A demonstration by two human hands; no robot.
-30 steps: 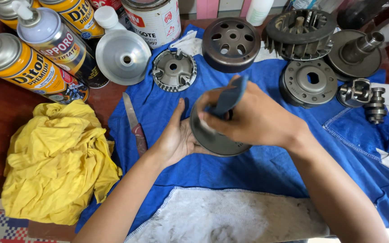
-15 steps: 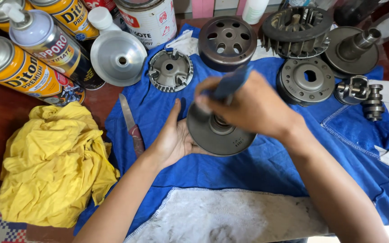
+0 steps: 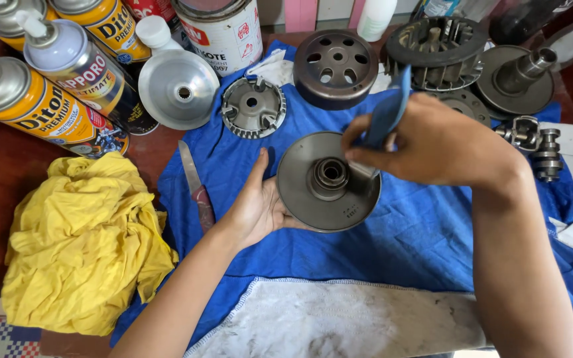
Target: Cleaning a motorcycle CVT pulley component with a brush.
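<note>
The left hand [image 3: 258,207] is lying palm up on the blue cloth [image 3: 392,258], its fingers spread under the left rim of a grey metal pulley disc [image 3: 328,181], cradling it rather than clenching it. The disc is now showing its full face and its raised centre hub, where half a second ago the other hand was covering most of it, so the rubbing appears to be shifting from the middle toward the disc's right edge. The right hand [image 3: 432,142] is reaching in from the right, wrist bent down, fingers pinching a folded piece of blue abrasive sheet [image 3: 386,113] whose lower end is pressing on the disc beside the hub, while the upper end is sticking upward.
</note>
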